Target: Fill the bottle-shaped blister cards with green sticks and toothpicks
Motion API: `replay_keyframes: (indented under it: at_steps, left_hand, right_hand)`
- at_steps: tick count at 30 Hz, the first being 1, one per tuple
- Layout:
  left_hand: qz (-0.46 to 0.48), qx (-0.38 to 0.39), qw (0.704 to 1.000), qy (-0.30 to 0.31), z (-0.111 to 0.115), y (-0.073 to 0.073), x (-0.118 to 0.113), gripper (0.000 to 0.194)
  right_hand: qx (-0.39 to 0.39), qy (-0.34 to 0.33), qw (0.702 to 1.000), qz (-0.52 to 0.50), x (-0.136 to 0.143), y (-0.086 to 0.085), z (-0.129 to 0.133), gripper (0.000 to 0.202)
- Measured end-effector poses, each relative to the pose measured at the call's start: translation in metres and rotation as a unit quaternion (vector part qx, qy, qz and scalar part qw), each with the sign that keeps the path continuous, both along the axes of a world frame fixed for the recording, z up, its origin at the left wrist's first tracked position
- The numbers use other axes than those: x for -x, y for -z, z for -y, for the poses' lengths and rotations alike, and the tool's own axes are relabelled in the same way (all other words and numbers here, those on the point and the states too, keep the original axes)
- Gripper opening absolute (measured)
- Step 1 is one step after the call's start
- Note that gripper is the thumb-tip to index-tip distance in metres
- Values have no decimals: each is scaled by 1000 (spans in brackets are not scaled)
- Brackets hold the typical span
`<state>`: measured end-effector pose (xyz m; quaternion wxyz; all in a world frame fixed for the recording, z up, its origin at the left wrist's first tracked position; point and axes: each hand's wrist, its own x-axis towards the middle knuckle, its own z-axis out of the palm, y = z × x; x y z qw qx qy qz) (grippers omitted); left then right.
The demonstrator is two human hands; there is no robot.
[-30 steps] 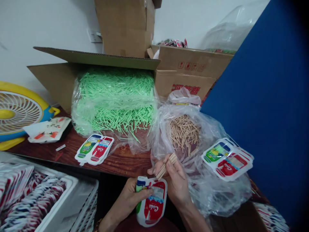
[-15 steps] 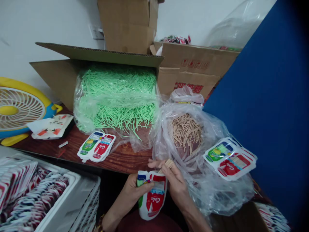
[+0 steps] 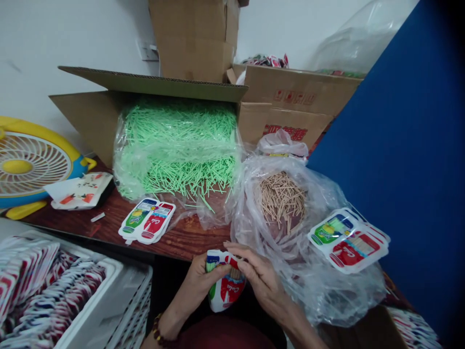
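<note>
Low in the middle, my left hand (image 3: 198,281) is closed around a double-bottle-shaped packet (image 3: 229,293), its thumb pressed across the front. The packet has a green half and a red half printed "Cola". Thin brown sticks (image 3: 235,274) show through the window of the red half. My right hand (image 3: 263,278) has its thumb and fingers closed at the packet's upper right edge. Past it, a pile of loose brown sticks (image 3: 281,198) lies in an open clear plastic bag (image 3: 247,208).
An open carton (image 3: 152,80) holds bagged green sticks (image 3: 181,126). Flat packets (image 3: 147,220) lie on the table's left, and more packets (image 3: 348,240) rest on the bag at right. A white crate (image 3: 109,271) of packets, a yellow-blue fan (image 3: 36,165) and a blue panel (image 3: 399,145) flank the space.
The brown sticks that were in my right hand above the packet now show inside its red half. My right fingers have come down onto the packet's top edge.
</note>
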<state>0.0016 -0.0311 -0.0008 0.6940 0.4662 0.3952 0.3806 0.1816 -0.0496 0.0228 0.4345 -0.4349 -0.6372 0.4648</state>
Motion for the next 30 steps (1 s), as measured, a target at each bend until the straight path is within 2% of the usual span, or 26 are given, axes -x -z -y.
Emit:
replay_keyframes:
  at_steps: [5,10,13,18,22,25,27,29,30]
  left_hand:
    - [-13,-18,1000,5,-4,0,0,15]
    - [-26,-31,999,12,-7,-2,1,14]
    - [-33,-31,999,18,-8,-3,1,14]
    - [-29,-35,999,12,-10,-2,2,12]
    - [-25,-28,999,10,-11,-2,2,11]
    - [-39,-45,998,22,-13,-3,1,13]
    - [-41,-41,998,18,-13,-3,0,14]
    - [-38,-25,999,2,-13,-3,-2,14]
    - [-38,-18,999,-6,-13,-2,-4,16]
  right_hand:
    - [-40,35,999,-3,-5,4,-5,23]
    - [-38,-36,998,31,-12,-8,-16,23]
    - [-49,-54,993,95,-18,-20,-24,23]
    - [-23,-128,977,171,-21,-37,-30,33]
    - [-31,-114,980,163,-18,-38,-31,34]
    - [-21,-135,979,149,-19,-33,-30,36]
    - [-1,-118,984,131,-19,-29,-28,32]
    - [28,-50,994,98,-19,-25,-25,20]
    - [42,-12,995,88,-18,-23,-23,22]
